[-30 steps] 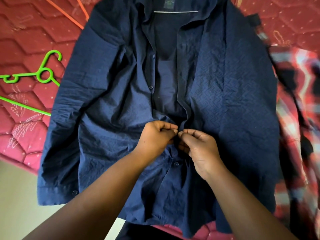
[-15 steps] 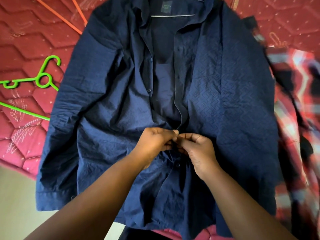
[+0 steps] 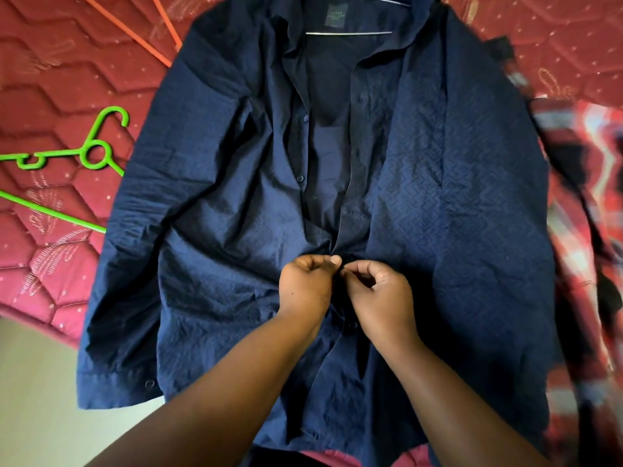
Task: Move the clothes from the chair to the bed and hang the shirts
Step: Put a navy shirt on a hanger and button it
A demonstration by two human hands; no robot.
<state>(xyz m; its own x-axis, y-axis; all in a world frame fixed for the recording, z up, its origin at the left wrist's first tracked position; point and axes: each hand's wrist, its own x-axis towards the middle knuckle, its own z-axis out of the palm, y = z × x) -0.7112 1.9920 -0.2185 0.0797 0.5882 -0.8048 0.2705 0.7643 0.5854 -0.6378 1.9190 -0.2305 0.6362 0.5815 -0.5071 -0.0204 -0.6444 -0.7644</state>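
My left hand (image 3: 305,286) and right hand (image 3: 379,293) are both curled tight, pinching the two front edges of the navy shirt (image 3: 438,197), which lies spread on the red bed (image 3: 50,79) with a hanger (image 3: 349,32) already inside its collar. The button could slip from my fingertips or go into the wrong hole, leaving the front crooked. Tugging the placket might also pull the collar off the hanger.

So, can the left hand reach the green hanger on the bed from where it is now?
Probably yes, once free. The green hanger lies uncovered on the mattress, left of the navy shirt, nothing across the path. But the left hand now pinches the shirt's front.
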